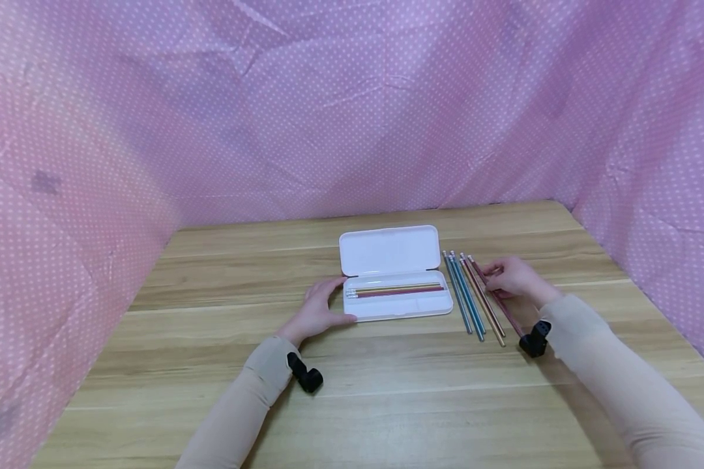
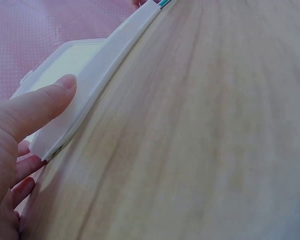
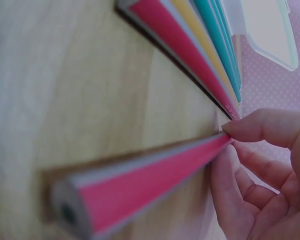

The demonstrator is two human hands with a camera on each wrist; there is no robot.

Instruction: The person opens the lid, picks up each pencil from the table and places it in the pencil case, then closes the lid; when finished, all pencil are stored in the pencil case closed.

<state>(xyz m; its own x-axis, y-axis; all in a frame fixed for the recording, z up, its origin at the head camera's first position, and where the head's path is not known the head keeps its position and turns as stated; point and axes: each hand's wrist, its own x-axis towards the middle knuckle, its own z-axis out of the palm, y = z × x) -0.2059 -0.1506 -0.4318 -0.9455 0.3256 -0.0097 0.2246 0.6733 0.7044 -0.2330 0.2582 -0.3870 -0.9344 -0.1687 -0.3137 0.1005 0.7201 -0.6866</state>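
A white pencil case lies with its lid folded back. Inside its tray are gold and red pencils, lying lengthwise. My left hand holds the left end of the case, thumb along the front wall and fingers round the far side. On the right, my right hand pinches a red pencil between thumb and fingers, near its eraser end. The unsharpened end of that pencil points toward the right wrist camera. Just left of it lie loose blue pencils and red and gold pencils.
The case and pencils rest on a wood-grain table. Pink cloth with white dots hangs behind the table and along both sides. A small black camera is strapped to each wrist, over beige sleeves.
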